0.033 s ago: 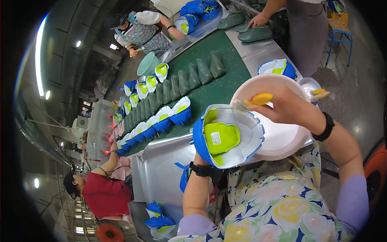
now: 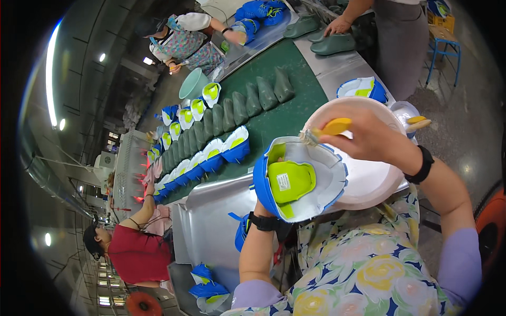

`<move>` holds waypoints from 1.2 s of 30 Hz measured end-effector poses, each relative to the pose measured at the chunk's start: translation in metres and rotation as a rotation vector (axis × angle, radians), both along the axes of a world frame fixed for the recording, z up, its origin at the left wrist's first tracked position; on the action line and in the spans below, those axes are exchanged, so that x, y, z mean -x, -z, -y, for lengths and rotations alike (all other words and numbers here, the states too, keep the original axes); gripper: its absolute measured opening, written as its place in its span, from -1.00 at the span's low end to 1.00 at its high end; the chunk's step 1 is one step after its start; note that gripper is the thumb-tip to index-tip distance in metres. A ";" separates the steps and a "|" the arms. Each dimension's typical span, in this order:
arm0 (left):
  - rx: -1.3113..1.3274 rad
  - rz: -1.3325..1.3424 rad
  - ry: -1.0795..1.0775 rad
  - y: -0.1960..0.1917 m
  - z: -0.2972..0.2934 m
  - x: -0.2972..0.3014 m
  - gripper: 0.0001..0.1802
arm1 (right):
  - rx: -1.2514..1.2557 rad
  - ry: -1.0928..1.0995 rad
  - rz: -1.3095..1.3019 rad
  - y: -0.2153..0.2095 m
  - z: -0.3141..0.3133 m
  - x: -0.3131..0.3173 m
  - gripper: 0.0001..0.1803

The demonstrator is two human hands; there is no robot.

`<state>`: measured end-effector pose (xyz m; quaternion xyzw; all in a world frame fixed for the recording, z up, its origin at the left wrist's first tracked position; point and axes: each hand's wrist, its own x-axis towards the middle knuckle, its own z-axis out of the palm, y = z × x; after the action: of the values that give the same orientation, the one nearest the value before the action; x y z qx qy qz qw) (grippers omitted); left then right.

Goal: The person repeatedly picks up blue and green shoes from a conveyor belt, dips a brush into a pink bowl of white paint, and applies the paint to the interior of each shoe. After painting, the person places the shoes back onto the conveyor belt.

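Shoe upper [image 2: 295,179] in my left hand [image 2: 262,209]: blue and white cloth, matt, with a smooth lime-green tongue. Brush [image 2: 329,128] in my right hand [image 2: 369,138]: glossy yellow plastic handle, pale bristles. Bowl [image 2: 374,179]: smooth pinkish plastic, slight sheen. Table [image 2: 211,210]: bare sheet metal, dull shine. Conveyor belt [image 2: 279,121]: matt green rubbery surface. My wrist straps looked black and matt.

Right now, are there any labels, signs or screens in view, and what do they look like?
Label: small white rectangle with dark print, on the lime-green tongue of the blue and white shoe upper over the left hand.
No signs, screens or packages that I can make out.
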<state>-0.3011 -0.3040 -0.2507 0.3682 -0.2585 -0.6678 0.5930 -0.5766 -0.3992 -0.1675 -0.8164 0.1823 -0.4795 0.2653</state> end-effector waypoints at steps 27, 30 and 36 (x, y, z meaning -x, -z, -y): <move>0.029 1.707 -0.183 0.098 0.080 -0.225 -0.34 | -0.535 0.364 -0.196 0.118 -0.067 0.064 -0.87; -0.050 1.385 -0.037 0.009 0.001 -0.225 -0.46 | -0.538 0.367 -0.198 0.114 -0.070 0.062 -0.89; -0.349 1.906 0.427 0.021 -0.139 -0.222 -0.11 | -0.539 0.296 -0.248 0.113 -0.066 0.058 -0.88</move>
<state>-0.0787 -0.1655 -0.2714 0.7792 -0.5861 -0.2142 -0.0579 -0.6345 -0.3330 -0.2805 -0.7336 0.4502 -0.3445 0.3748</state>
